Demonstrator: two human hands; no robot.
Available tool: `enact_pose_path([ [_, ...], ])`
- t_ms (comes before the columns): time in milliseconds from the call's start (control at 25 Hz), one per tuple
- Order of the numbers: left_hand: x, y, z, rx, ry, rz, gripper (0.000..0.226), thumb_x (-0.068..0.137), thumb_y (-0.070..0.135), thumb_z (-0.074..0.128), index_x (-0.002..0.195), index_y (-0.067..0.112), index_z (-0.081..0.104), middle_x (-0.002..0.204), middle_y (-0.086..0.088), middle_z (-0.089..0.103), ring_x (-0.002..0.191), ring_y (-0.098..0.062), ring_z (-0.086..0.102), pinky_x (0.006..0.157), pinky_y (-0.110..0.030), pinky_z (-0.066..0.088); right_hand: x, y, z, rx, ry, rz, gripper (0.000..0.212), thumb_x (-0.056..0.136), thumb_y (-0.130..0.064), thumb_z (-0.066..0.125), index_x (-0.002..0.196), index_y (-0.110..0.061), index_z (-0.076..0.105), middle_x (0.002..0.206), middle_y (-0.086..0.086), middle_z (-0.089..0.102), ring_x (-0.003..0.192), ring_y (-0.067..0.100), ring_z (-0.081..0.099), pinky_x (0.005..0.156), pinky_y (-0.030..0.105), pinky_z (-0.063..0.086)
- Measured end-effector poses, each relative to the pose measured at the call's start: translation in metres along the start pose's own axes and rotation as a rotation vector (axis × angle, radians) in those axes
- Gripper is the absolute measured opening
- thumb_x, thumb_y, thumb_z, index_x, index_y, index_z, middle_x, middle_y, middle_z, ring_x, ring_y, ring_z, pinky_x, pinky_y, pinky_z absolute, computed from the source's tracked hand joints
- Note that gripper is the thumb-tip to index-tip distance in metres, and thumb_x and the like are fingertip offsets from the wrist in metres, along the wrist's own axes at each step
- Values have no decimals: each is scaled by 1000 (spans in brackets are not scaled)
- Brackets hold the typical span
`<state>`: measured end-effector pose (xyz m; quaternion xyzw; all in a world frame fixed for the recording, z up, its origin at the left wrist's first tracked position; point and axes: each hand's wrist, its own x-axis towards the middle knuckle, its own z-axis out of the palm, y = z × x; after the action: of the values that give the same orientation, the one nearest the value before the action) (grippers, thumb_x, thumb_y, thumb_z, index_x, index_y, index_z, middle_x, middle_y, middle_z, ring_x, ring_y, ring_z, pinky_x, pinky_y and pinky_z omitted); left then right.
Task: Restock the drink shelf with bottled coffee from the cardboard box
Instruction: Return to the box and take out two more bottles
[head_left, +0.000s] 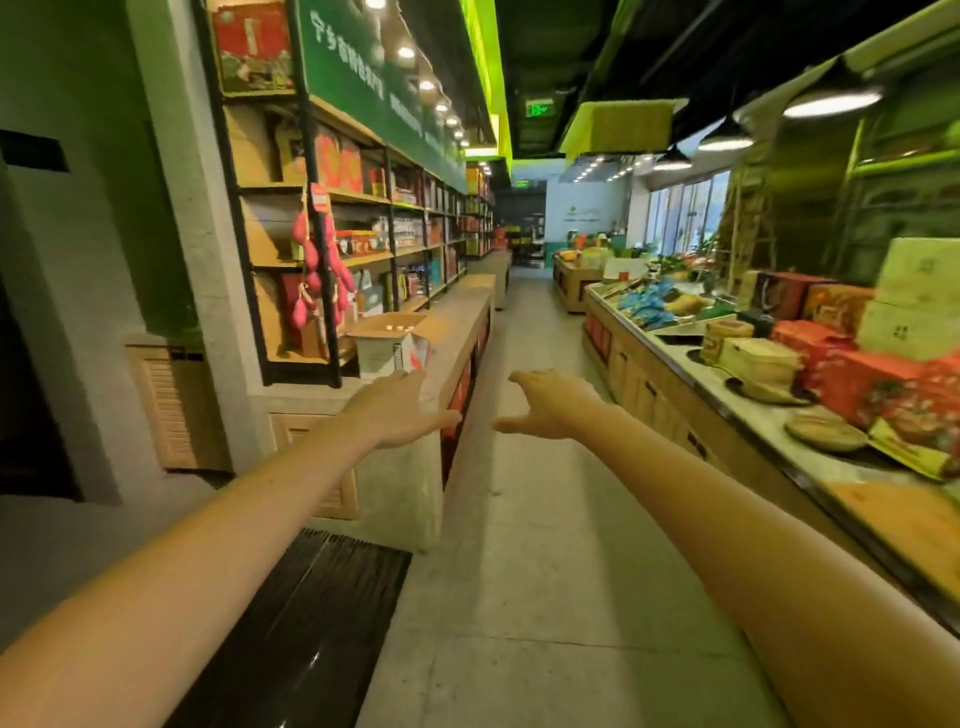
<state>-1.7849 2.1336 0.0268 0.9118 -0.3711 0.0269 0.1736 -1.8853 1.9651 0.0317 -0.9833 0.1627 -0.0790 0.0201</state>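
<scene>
Reaching left hand: box is sitting beyond straight, empty fingers.
Right hand: spreading loosely, empty.

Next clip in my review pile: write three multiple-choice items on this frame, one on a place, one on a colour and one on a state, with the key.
1. Where does the cardboard box stand?
A. on the aisle floor
B. on the stone ledge in front of the left shelving
C. on the right-hand display counter

2. What colour is the sign board above that shelving?
A. green
B. blue
C. yellow

3. What state are the hands in?
A. both grip bottles
B. the left grips a bottle and the right is empty
C. both are open and empty

Key:
1 B: the box sits on the ledge top with its flaps open.
2 A: the board is green with white lettering.
3 C: the left hand and right hand reach forward with nothing in them.
</scene>
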Motion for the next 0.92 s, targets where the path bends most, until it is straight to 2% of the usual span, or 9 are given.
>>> enact_pose_path([
  [120,64,46,30,34,-3,43,84,81,62,53,146,18,24,150,-9,34,131,-27,41,101,-40,39,25,77,1,-85,-14,88,84,80,-66,54,143,-16,32,146,6,42,131,27,42,101,43,40],
  [240,123,74,60,55,-8,97,81,81,63,52,142,14,30,147,-10,37,125,-27,45,97,-41,44,53,132,8,-96,-31,120,84,81,-65,54,146,-17,29,148,6,40,133,27,41,101,44,40],
  [360,178,85,91,48,-40,144,88,78,67,51,145,15,26,148,-11,35,129,-27,42,101,-45,43,91,167,23,-99,-36,128,81,83,-62,54,146,-17,29,147,5,41,132,27,41,101,44,40],
  [480,238,81,113,67,-37,169,91,79,68,50,147,17,20,149,-11,32,132,-29,38,104,-47,40,142,189,43,-96,-71,131,79,84,-60,55,145,-16,30,145,6,43,130,27,43,100,43,42],
  [600,310,61,132,87,-31,167,90,79,68,50,147,18,21,148,-11,33,129,-27,41,101,-44,43,213,208,63,-119,-71,108,80,84,-60,54,146,-16,29,146,6,42,131,27,42,101,44,42],
  [760,419,31,141,177,-45,192,81,81,65,50,140,13,33,141,-11,42,123,-26,46,95,-38,46,325,227,74,-124,-80,129,77,84,-59,54,144,-16,31,142,6,46,128,27,45,99,42,43],
  [920,528,15,141,274,-50,189,70,83,65,48,124,9,44,130,-11,48,117,-27,48,91,-38,43,435,256,80,-130,-64,153,74,85,-59,53,141,-15,36,138,6,51,124,27,49,95,40,45],
])
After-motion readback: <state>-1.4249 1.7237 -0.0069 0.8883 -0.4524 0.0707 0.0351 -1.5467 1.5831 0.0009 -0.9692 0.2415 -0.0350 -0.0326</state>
